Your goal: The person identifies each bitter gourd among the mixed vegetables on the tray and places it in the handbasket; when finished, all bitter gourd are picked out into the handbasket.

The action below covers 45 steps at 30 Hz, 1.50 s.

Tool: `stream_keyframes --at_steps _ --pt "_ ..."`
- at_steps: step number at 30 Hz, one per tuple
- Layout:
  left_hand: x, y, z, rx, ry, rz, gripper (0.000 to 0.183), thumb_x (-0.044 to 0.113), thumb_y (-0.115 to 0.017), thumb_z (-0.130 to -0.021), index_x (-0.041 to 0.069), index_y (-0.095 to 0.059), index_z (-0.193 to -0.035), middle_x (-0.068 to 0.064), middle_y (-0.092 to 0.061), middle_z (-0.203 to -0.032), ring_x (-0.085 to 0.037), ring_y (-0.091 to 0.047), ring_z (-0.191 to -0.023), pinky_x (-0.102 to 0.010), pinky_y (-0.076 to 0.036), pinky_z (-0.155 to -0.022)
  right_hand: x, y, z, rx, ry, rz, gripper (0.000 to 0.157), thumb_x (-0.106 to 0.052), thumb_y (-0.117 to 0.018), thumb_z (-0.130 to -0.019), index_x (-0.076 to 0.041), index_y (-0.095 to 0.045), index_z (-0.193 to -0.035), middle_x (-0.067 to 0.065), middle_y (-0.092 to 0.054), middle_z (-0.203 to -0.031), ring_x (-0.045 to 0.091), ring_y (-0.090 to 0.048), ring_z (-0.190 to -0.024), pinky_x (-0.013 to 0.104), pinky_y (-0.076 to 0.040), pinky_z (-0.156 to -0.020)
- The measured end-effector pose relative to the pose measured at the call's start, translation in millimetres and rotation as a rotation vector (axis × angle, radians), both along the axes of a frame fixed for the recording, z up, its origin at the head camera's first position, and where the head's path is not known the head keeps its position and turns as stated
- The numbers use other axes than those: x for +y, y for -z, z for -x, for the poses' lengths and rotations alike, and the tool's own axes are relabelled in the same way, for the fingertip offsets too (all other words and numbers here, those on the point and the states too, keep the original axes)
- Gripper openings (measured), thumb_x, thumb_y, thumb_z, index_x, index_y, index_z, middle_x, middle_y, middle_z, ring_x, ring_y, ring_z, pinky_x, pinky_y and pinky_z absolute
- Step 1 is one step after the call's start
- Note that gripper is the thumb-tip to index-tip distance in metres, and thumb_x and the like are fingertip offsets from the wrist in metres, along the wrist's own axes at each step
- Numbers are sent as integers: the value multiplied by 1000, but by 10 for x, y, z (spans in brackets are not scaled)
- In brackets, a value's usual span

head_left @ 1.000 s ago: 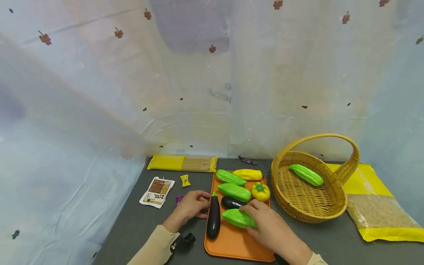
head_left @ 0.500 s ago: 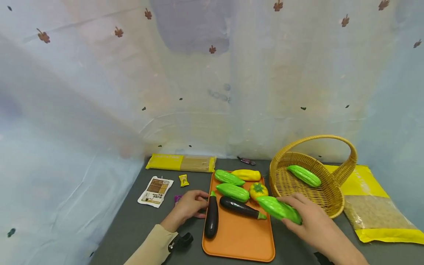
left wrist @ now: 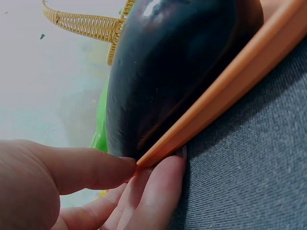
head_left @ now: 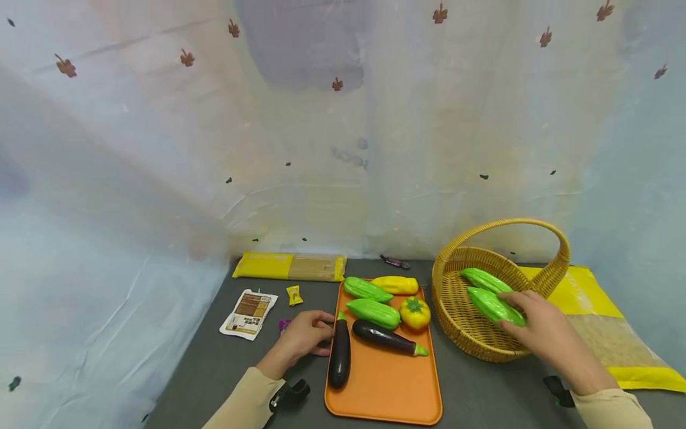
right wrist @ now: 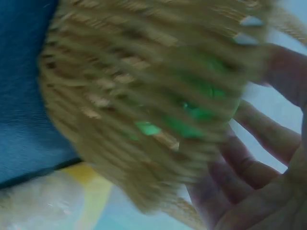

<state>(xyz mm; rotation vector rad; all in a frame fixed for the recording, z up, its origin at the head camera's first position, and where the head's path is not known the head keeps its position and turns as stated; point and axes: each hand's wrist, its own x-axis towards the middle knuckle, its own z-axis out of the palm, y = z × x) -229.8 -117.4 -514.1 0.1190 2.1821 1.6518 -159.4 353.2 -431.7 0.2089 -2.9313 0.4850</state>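
grey bench backed by printed sheeting, orange tray pinched by fingers of left hand, green gourd gripped in basket by right hand

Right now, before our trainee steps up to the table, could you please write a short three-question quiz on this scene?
1. How many dark eggplants lie on the orange tray?
2. True or false: the right hand is holding a yellow vegetable.
3. What does the left hand pinch? A) the white packet; B) the orange tray; C) the yellow bag.

Key:
1. Two.
2. False: it holds a green gourd at the wicker basket.
3. B, by its rim.
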Motion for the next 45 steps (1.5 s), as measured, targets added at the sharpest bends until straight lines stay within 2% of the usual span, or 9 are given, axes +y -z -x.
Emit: stream_keyframes --at_steps 6,12,30,35,38,41,45 --pt "-4 -8 -11 -1 8 20 41 7 -71 -89 -1 -61 -128 -14 -65 -96 -19 -69 -80 -38 -66 -65 109 175 134 -35 22 -16 53 -25 -79 -85 -2 -63 -130 24 -64 -118 36 -63 -96 50 -54 -71" --pt "-9 -13 -8 -1 4 20 42 7 -71 -89 -1 -61 -129 -13 -65 -96 -19 -69 -80 -38 -66 -65 153 263 241 -24 38 -32 52 -25 -78 -86 -2 -63 -130 27 -62 -119 42 -61 -102 58 -53 -77" --pt "-4 -22 -16 -2 -4 6 40 6 -71 -89 -1 -61 -127 -13 -67 -95 -19 -70 -80 -38 -66 -65 182 295 385 -42 40 -91 52 -23 -76 -88 1 -61 -131 31 -60 -121 48 -61 -104 63 -53 -82" --pt "-2 -28 -23 -9 -4 10 40 6 -71 -89 -1 -61 -127 -13 -66 -95 -19 -70 -79 -38 -66 -65 154 255 365 -55 52 -91 55 -25 -76 -88 2 -59 -132 33 -59 -122 50 -59 -106 65 -51 -84" --pt "-5 -29 -14 -7 -2 11 39 7 -70 -90 0 -62 -127 -14 -65 -96 -19 -69 -80 -38 -66 -65 76 163 309 -48 58 -68 58 -27 -75 -89 2 -57 -135 34 -57 -124 50 -58 -106 65 -51 -83" --pt "-6 -29 -6 -2 0 9 37 7 -68 -91 0 -62 -127 -15 -64 -97 -19 -69 -81 -37 -66 -65 -108 32 203 -10 60 -33 56 -28 -76 -88 0 -59 -134 31 -58 -125 49 -59 -105 65 -52 -80" --pt "6 -32 -2 -4 -3 7 37 7 -68 -91 0 -62 -127 -14 -65 -96 -19 -70 -80 -38 -66 -65 -489 -96 49 78 12 8 51 -26 -78 -87 -5 -64 -131 23 -63 -124 43 -64 -104 61 -55 -80"
